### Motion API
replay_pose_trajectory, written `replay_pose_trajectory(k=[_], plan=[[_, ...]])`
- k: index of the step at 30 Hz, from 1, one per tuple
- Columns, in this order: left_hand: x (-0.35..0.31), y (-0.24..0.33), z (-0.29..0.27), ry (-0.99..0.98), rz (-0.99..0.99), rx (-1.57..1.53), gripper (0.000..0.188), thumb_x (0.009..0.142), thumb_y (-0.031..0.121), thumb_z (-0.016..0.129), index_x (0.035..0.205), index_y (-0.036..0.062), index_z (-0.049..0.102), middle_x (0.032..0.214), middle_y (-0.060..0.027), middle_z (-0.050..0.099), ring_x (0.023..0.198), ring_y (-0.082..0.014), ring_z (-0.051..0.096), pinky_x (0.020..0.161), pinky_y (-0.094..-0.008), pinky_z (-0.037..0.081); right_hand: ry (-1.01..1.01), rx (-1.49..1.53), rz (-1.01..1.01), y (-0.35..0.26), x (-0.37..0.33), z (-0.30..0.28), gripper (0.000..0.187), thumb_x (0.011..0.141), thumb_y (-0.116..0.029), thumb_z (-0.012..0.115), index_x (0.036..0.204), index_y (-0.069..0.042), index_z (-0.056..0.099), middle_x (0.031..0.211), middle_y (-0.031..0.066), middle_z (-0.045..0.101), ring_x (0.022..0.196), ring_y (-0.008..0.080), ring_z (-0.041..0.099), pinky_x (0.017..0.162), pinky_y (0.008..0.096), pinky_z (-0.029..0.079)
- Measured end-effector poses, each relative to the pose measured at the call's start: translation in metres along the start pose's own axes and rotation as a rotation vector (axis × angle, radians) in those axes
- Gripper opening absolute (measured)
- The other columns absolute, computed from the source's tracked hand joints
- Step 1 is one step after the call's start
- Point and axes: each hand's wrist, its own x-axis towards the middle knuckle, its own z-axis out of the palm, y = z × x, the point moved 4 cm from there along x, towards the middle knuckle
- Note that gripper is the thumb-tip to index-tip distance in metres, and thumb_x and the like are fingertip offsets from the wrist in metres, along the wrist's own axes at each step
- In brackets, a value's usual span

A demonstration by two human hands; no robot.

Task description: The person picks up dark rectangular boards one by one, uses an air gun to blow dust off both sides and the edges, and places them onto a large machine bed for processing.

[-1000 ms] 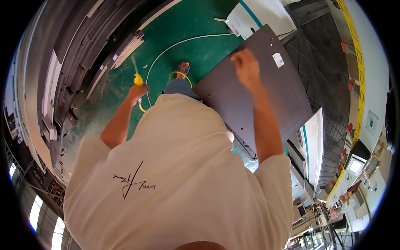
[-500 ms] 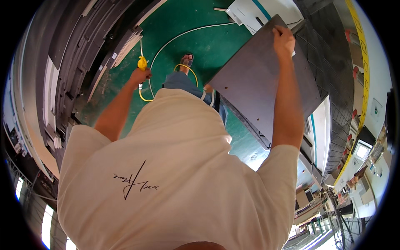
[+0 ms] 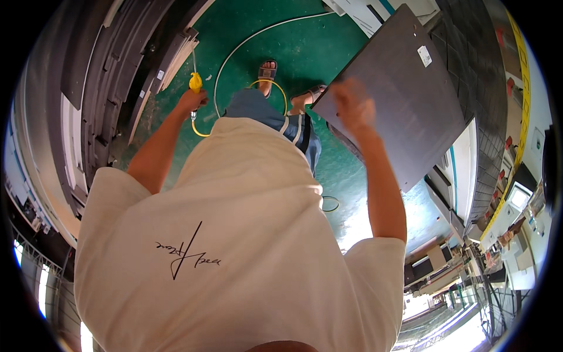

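Note:
My left hand [image 3: 189,103] is wrapped round a yellow air blow gun [image 3: 195,81]. Its thin nozzle points away from me, and a yellow hose [image 3: 200,132] runs from its lower end. On my right, a large dark grey-brown panel [image 3: 404,111] rests over a stack, with a small white label [image 3: 424,56] near its far end. Smeared by motion, my right hand [image 3: 353,108] is over the panel's left edge. Its fingers are too blurred to read, and whether it touches the panel cannot be made out.
Dark boards [image 3: 126,64] and strips stand stacked along the left. A pale hose [image 3: 252,44] curves over the green floor [image 3: 234,23], where my sandalled feet stand beside the panel. White panels [image 3: 463,170] lie beyond it, and a dark grid-lined surface [image 3: 484,88] extends farther right.
My right hand has left the panel's far edge and come back toward its near left side, uncovering the white label. My left hand still holds the air blow gun.

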Motion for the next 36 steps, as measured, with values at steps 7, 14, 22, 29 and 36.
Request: replay_pose_trajectory(k=[7, 14, 22, 29, 36], plan=[[0.010, 0.072, 0.005, -0.043, 0.142, 0.087, 0.031, 0.095, 0.032, 0.067, 0.113, 0.0067, 0.067, 0.096, -0.0047, 0.072, 0.087, -0.0152, 0.068, 0.070, -0.0307, 0.048, 0.358, -0.064, 0.182, 0.075, 0.062, -0.048, 0.006, 0.092, -0.006, 0.064, 0.089, -0.006, 0.069, 0.089, 0.0139, 0.066, 0.080, 0.0359, 0.063, 0.069, 0.0450, 0.052], [-0.006, 0.097, 0.030, -0.065, 0.138, 0.135, 0.028, 0.093, 0.029, 0.067, 0.107, 0.0051, 0.067, 0.096, -0.0066, 0.072, 0.086, -0.0171, 0.068, 0.075, -0.0328, 0.051, 0.062, 0.177, 0.126, -0.080, -0.067, 0.049, 0.018, 0.081, 0.004, 0.068, 0.095, -0.006, 0.073, 0.087, 0.0121, 0.061, 0.083, 0.0337, 0.063, 0.070, 0.0425, 0.053], [0.004, 0.126, 0.084, -0.194, 0.317, 0.250, 0.043, 0.099, 0.041, 0.064, 0.126, 0.0083, 0.066, 0.107, -0.0033, 0.073, 0.091, -0.0139, 0.068, 0.073, -0.0301, 0.047, 0.465, 0.205, 0.514, -0.076, -0.042, 0.030, 0.012, 0.085, -0.002, 0.073, 0.097, -0.002, 0.072, 0.083, 0.0140, 0.058, 0.080, 0.0352, 0.061, 0.071, 0.0438, 0.051], [-0.094, 0.244, 0.178, -0.350, 0.444, 0.365, 0.046, 0.102, 0.044, 0.062, 0.131, 0.0075, 0.065, 0.109, -0.0039, 0.072, 0.090, -0.0117, 0.067, 0.073, -0.0273, 0.045, 0.688, -0.094, 0.727, -0.025, -0.115, 0.009, 0.012, 0.082, 0.000, 0.070, 0.088, -0.006, 0.062, 0.086, 0.0141, 0.053, 0.083, 0.0366, 0.058, 0.068, 0.0475, 0.050], [-0.130, 0.257, 0.229, -0.344, 0.483, 0.464, 0.055, 0.096, 0.052, 0.070, 0.118, 0.0016, 0.067, 0.083, 0.0004, 0.066, 0.078, -0.0091, 0.067, 0.061, -0.0228, 0.040, 0.763, -0.369, 1.116, 0.096, -0.318, -0.066, 0.006, 0.090, -0.008, 0.069, 0.089, -0.003, 0.067, 0.089, 0.0168, 0.062, 0.085, 0.0386, 0.061, 0.074, 0.0489, 0.050]])
